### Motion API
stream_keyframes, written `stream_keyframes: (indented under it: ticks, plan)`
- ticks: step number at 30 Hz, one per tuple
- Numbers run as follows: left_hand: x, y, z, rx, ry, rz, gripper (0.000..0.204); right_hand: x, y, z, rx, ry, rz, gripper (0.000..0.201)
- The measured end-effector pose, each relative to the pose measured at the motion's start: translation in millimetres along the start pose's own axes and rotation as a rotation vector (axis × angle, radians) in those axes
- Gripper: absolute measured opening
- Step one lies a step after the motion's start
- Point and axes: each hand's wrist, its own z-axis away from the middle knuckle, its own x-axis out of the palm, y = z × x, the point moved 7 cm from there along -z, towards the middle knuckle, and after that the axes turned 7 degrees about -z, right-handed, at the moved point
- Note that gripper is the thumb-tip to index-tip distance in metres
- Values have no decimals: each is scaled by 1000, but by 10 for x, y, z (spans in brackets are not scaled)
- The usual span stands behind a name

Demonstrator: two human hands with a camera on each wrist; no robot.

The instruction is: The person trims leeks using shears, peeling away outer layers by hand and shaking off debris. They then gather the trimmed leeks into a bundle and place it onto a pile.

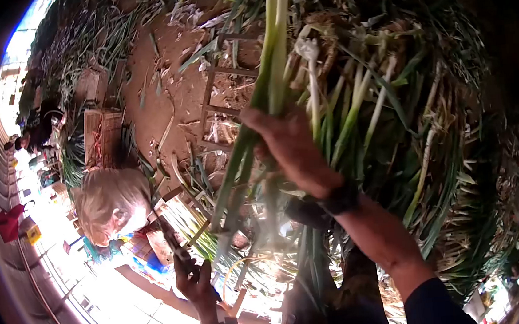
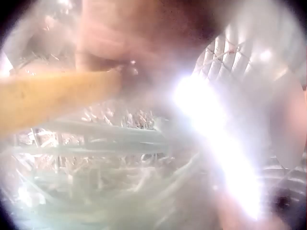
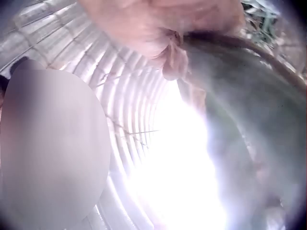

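Filling most of the head view was a big pile of green onions point(image 1: 428, 116), heaped with long green leaves and pale stems. Beside the pile lay brown dirt ground point(image 1: 174, 101) with bits of leaf on it, and a wooden ladder frame point(image 1: 220, 97) lay on that dirt. A wooden crate point(image 1: 104, 135) sat farther off. Another person in a light top point(image 1: 112, 202) bent low near the crate.

The right hand point(image 1: 289, 147) was curled around a bunch of green onion stalks point(image 1: 266, 93), holding it up in front of the pile. The stalks ran above and below the fist. The left hand point(image 1: 195, 282) was lower down, near the bright floor, with its fingers wrapped around a dark knife point(image 1: 170, 234). In the left wrist view a yellowish handle point(image 2: 57, 98) showed under the blurry fingers.
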Motion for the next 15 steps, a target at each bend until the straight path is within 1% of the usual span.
stream_keyframes:
  ticks: [2,3,5,6,7,8,9,10,11,12,13,14,15]
  plan:
    - [-183,-175,36,-23,34,-7,69,58,681,-237,88,55,-36,25]
    - [-233,-216,71,-87,28,-2,72,50,957,-340,96,54,-33,25]
    - [-294,-216,188,-190,28,-22,77,-68,1444,-492,133,143,-17,23]
    - [-301,-253,232,-133,24,-74,78,-141,1615,-546,131,179,21,28]
    - [-286,-269,262,-74,18,-125,79,-202,1769,-624,132,180,19,28]
    - [-232,-225,292,-167,8,-100,81,-280,1955,-706,212,171,114,24]
    - [-189,-331,342,-155,-28,-49,82,-377,2133,-781,294,164,206,21]
    - [-100,-292,358,-136,-27,-11,82,-445,2301,-876,398,54,309,53]
    - [3,-218,378,-118,-26,28,81,-538,2529,-913,402,57,303,53]
    - [123,-195,377,-175,-106,76,81,-637,2639,-991,207,58,443,56]
    - [246,-111,409,-273,-120,36,78,-672,2614,-1019,7,60,580,62]
    - [373,75,410,-226,-161,5,68,-606,2295,-877,-156,7,741,76]
    - [493,217,418,-176,-205,-22,59,-680,2029,-674,-159,16,741,76]
